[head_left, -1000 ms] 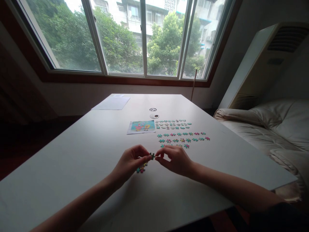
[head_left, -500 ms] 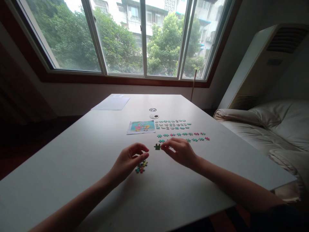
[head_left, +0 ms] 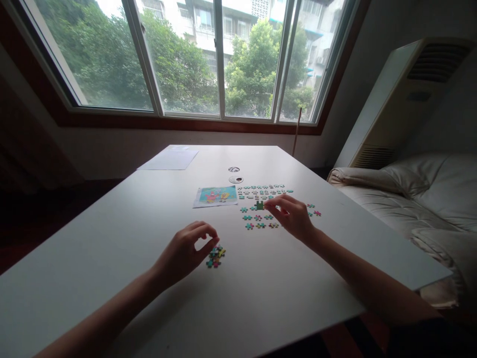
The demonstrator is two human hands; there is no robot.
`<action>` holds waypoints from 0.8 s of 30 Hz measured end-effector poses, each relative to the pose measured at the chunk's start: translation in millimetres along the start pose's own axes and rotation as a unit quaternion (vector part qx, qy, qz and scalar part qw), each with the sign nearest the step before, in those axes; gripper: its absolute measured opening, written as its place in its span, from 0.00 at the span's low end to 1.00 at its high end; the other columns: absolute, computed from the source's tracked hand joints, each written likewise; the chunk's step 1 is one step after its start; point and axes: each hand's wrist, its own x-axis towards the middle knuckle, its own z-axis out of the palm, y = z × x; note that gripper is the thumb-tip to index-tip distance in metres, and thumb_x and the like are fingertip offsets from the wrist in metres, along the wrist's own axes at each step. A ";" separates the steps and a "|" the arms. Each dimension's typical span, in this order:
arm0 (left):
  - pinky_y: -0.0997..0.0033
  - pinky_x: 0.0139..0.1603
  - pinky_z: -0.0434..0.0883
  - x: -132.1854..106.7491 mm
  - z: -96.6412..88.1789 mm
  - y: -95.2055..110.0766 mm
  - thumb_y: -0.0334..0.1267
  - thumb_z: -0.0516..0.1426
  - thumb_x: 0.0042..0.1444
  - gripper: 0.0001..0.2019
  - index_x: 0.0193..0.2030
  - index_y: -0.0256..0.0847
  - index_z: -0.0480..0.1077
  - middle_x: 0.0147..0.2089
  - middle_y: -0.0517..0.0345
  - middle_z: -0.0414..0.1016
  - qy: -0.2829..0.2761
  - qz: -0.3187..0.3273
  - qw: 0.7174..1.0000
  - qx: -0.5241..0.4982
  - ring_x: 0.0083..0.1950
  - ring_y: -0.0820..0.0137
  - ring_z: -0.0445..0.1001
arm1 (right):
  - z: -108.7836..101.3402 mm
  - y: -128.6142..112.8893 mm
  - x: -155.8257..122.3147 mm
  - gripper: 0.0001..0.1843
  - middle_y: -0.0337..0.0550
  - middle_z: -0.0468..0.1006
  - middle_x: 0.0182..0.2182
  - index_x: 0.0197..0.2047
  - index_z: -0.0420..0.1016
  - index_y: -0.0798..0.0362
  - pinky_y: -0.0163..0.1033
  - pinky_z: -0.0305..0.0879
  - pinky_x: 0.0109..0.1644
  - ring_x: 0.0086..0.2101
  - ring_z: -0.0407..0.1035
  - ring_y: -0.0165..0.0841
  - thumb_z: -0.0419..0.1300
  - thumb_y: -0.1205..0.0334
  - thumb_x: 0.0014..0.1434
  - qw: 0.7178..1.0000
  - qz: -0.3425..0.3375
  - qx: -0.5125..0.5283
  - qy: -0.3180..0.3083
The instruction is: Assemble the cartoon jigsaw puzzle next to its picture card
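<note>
Between the thumb and fingertips of my right hand (head_left: 292, 215) is a dark green jigsaw piece (head_left: 260, 205), raised above rows of laid-out jigsaw pieces (head_left: 258, 218). The hand hides part of those rows. My left hand (head_left: 188, 247) is curled into a pinch at the upper edge of a small pile of jigsaw pieces (head_left: 214, 258). Whether a piece sits between its fingertips is too small to tell. A printed cartoon picture (head_left: 215, 197) lies flat on the table, left of the rows.
The white table (head_left: 141, 238) carries paper sheets (head_left: 169, 159) at its far left and two round fittings (head_left: 236, 179) beyond the picture. A pale sofa (head_left: 391, 194) and a standing air conditioner (head_left: 395, 99) are at the right. A window (head_left: 186, 59) spans the far wall.
My right hand has carried the green jigsaw piece away from me and to the right, over the rows. My left hand has shifted slightly left, and its fingertips have come together by the pile.
</note>
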 end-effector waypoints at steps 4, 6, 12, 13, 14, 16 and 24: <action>0.75 0.30 0.67 -1.2 0.0 -1.9 0.39 0.53 0.58 0.08 0.31 0.40 0.69 0.32 0.56 0.73 -0.003 0.011 1.000 0.010 0.32 0.70 0.70 | 0.5 -0.5 0.5 0.09 0.41 0.79 0.30 0.35 0.76 0.50 0.32 0.64 0.29 0.24 0.68 0.26 0.56 0.58 0.62 1.000 -0.003 -0.012 -0.004; 0.75 0.31 0.67 -1.5 0.0 -1.9 0.38 0.53 0.58 0.08 0.31 0.40 0.69 0.32 0.56 0.73 -0.005 0.014 1.000 0.011 0.32 0.71 0.70 | 0.5 -0.4 0.6 0.09 0.40 0.78 0.30 0.35 0.76 0.51 0.32 0.64 0.29 0.24 0.68 0.25 0.56 0.59 0.62 1.000 -0.007 -0.011 -0.001; 0.76 0.29 0.66 -0.9 -0.1 -0.5 0.38 0.52 0.58 0.08 0.31 0.40 0.70 0.31 0.56 0.73 -0.008 0.009 1.000 0.000 0.32 0.70 0.70 | 1.0 -1.6 -0.1 0.07 0.39 0.78 0.29 0.35 0.76 0.51 0.31 0.63 0.29 0.24 0.68 0.25 0.58 0.61 0.61 1.000 -0.020 -0.008 0.005; 0.76 0.29 0.66 -0.8 0.0 -0.5 0.38 0.53 0.58 0.08 0.31 0.40 0.70 0.31 0.56 0.73 -0.008 0.008 1.000 -0.001 0.31 0.70 0.70 | 0.6 -0.5 0.1 0.07 0.39 0.78 0.30 0.35 0.76 0.51 0.31 0.63 0.29 0.25 0.68 0.25 0.58 0.61 0.61 1.000 -0.020 -0.009 0.004; 0.75 0.29 0.66 -0.7 0.1 -0.7 0.38 0.53 0.57 0.08 0.31 0.40 0.70 0.31 0.56 0.73 -0.010 0.008 1.000 -0.001 0.31 0.70 0.70 | -0.1 1.7 0.7 0.07 0.39 0.78 0.30 0.35 0.76 0.51 0.31 0.63 0.29 0.24 0.68 0.25 0.57 0.60 0.61 1.000 -0.019 -0.012 0.004; 0.76 0.28 0.65 -0.7 0.4 -1.2 0.37 0.53 0.57 0.08 0.31 0.40 0.70 0.31 0.56 0.72 -0.016 0.008 1.000 0.001 0.31 0.70 0.69 | -3.3 11.2 2.9 0.08 0.40 0.78 0.30 0.35 0.76 0.51 0.31 0.62 0.29 0.24 0.67 0.25 0.57 0.60 0.61 1.000 -0.014 -0.024 0.009; 0.74 0.32 0.66 -1.9 1.8 -6.6 0.37 0.52 0.58 0.08 0.31 0.40 0.69 0.31 0.57 0.72 -0.035 0.020 0.999 0.015 0.32 0.71 0.69 | -26.7 111.3 1.7 0.12 0.44 0.78 0.35 0.38 0.77 0.53 0.36 0.63 0.37 0.29 0.70 0.31 0.56 0.55 0.60 0.960 0.209 -0.179 -0.048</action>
